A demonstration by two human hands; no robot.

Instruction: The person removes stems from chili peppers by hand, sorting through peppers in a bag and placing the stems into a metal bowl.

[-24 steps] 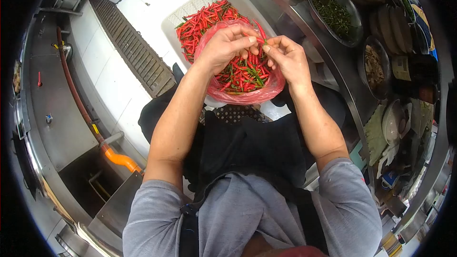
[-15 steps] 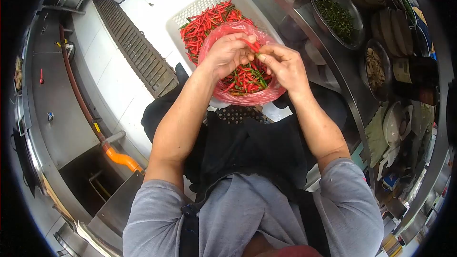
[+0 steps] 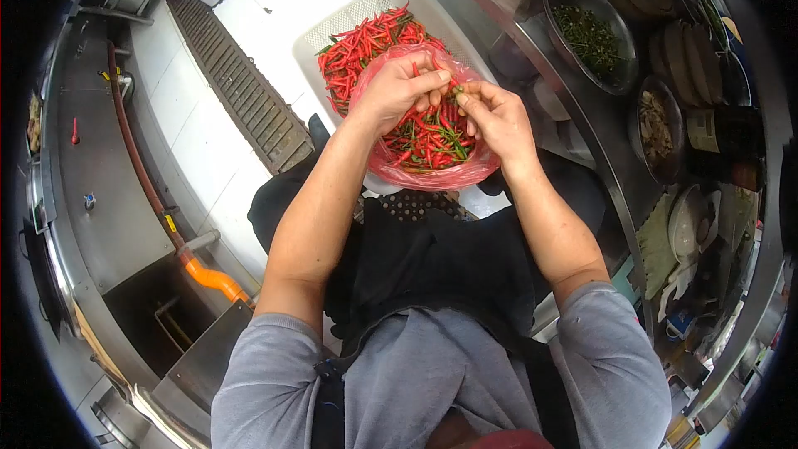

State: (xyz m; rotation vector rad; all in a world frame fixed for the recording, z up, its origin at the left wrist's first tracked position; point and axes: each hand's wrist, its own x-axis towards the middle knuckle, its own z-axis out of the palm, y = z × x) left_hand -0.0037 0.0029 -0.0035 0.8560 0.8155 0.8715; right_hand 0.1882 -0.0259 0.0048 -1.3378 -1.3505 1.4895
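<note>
left hand [image 3: 397,93], right hand [image 3: 501,120], chili [image 3: 445,71] between them

A slim red chilli [image 3: 453,83], green at one end, slants above an open pink bag [image 3: 432,178]. Loose red chillies [image 3: 424,143] lie heaped inside.

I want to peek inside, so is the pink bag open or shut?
Open. The pink bag has its mouth spread wide, and red chillies show inside, below the left hand and right hand.
</note>
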